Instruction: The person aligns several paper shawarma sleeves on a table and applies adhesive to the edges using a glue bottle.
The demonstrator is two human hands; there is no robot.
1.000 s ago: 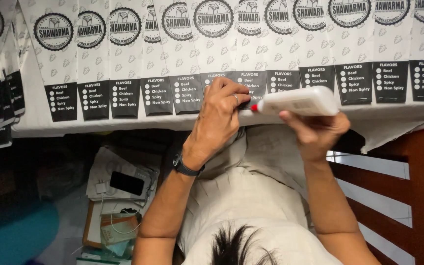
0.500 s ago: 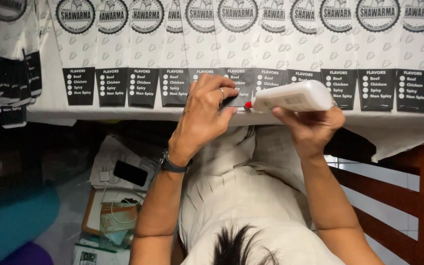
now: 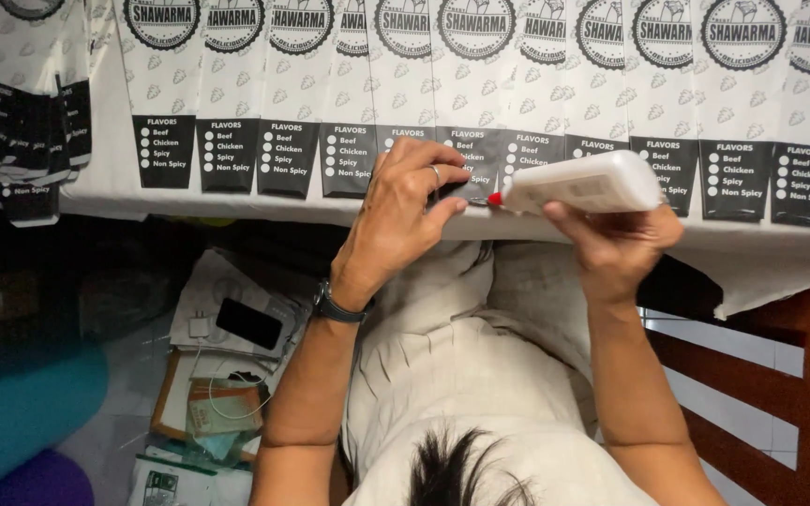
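Head view, single moment: your right hand (image 3: 616, 248) was wrapped around a white glue bottle (image 3: 581, 183), fingers clamped on its body from below, thumb side hidden behind it, the bottle lying nearly level with its red nozzle tip (image 3: 495, 199) pointing toward your left fingertips. Your left hand (image 3: 405, 211) had its fingers (image 3: 442, 178) curled together and pressed down on the lower edge of one printed paper sleeve (image 3: 475, 155) in the overlapped row of sleeves (image 3: 283, 141) laid along the white table edge (image 3: 236, 208); it gripped nothing that I could see, it only pinned. The nozzle sat just beside those fingertips, touching or almost touching the paper; contact could not be confirmed. Judgement: you would have done well to keep the pinning fingers just clear of the nozzle line so glue met paper and not skin, squeeze lightly with the right hand, and hold the sleeve flat so the neighbouring sleeves stayed unglued. A wristwatch (image 3: 337, 305) sat on your left wrist; a phone (image 3: 248, 323) lay on papers well below both hands.
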